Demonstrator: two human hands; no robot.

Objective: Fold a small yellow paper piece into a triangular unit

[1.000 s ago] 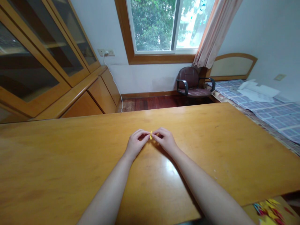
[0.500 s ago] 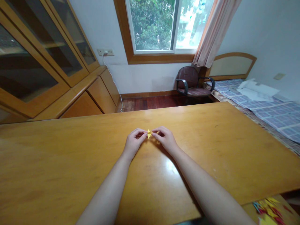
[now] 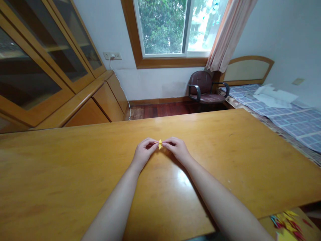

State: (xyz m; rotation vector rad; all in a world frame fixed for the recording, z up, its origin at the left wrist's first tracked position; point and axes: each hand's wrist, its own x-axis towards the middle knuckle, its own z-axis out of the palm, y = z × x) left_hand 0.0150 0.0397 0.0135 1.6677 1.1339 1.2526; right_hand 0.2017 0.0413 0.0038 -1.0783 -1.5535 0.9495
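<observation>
A small piece of folded yellow paper with pointed ends above and below is held just over the wooden table. My left hand pinches its left side between thumb and fingertips. On the right side, my right hand grips it the same way, so the two hands almost meet. The fingertips cover the sides of the paper, and its exact fold is too small to make out.
Folded paper pieces in yellow, red and blue lie on a lower surface at the bottom right. A brown armchair stands beyond the table, beside a bed. A glass-fronted cabinet lines the left wall.
The yellow paper looks narrower, its points drawn closer into line between my fingertips. My right hand has shifted down very slightly; both hands keep their pinch.
</observation>
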